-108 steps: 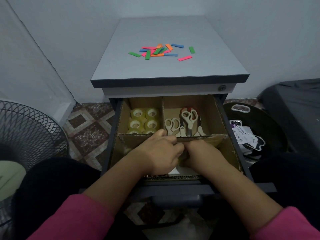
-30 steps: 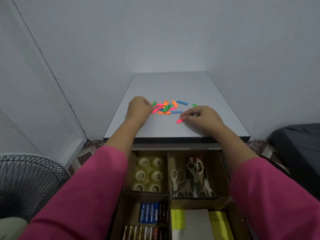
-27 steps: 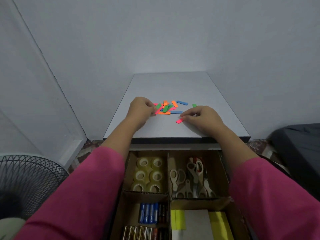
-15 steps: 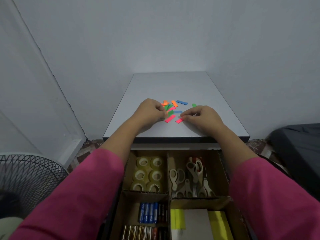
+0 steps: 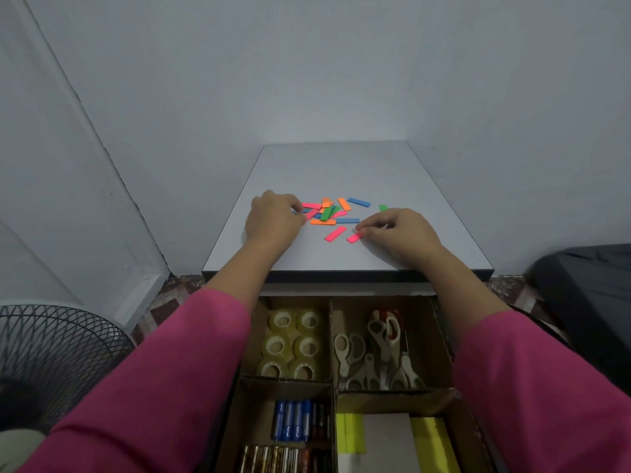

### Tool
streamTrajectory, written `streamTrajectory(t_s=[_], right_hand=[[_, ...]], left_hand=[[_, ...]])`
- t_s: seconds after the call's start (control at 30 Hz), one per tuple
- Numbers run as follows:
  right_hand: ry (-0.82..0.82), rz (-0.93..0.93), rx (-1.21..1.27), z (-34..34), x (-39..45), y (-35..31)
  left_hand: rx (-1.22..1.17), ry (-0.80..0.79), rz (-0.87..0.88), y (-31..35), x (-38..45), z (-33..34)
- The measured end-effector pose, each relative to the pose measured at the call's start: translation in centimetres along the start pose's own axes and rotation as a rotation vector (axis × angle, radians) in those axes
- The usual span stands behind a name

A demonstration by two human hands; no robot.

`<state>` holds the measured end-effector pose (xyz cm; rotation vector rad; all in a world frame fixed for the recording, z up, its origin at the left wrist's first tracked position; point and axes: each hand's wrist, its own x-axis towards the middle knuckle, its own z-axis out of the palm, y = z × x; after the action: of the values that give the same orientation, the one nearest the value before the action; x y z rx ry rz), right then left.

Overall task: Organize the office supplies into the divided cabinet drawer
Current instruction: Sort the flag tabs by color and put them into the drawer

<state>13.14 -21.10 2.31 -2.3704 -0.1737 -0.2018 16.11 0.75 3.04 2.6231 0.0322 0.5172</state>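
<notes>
On the tabletop (image 5: pixel 341 172), your left hand (image 5: pixel 273 218) is curling its fingers onto the heap of coloured strips (image 5: pixel 329 211); your right hand (image 5: pixel 397 233) is pinching a pink strip (image 5: pixel 354 237). These likely handle light, thin and slippery: pinch an end or edge.

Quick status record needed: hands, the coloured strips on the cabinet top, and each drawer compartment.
left hand: on the cabinet top, fingers at the left edge of the strip pile
right hand: fingers pinching one pink strip
loose strip: second pink strip lying apart, just left of the pinched one
drawer back left: tape rolls
drawer back right: scissors
drawer front left: batteries
drawer front right: yellow and white paper pads
strips in drawer: none visible
</notes>
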Motion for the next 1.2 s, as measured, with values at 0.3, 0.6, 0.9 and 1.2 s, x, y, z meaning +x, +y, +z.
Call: streamTrajectory(t_s=[0.3,0.6,0.9,1.2], right_hand=[[-0.008,0.001,0.019,-0.1,-0.1,0.0],[-0.002,-0.005,-0.019,-0.1,-0.2,-0.2],[-0.007,0.008,-0.013,-0.2,-0.2,-0.4],[-0.007,0.011,-0.016,-0.4,-0.4,-0.6]], left_hand=[[0.008,-0.051,-0.03,1.5,-0.1,-0.7],[-0.072,-0.164,0.126,3.2,-4.2,-0.3],[-0.007,-0.102,-0.01,1.1,2.2,0.6],[0.122,-0.207,0.022,1.3,4.4,0.8]])
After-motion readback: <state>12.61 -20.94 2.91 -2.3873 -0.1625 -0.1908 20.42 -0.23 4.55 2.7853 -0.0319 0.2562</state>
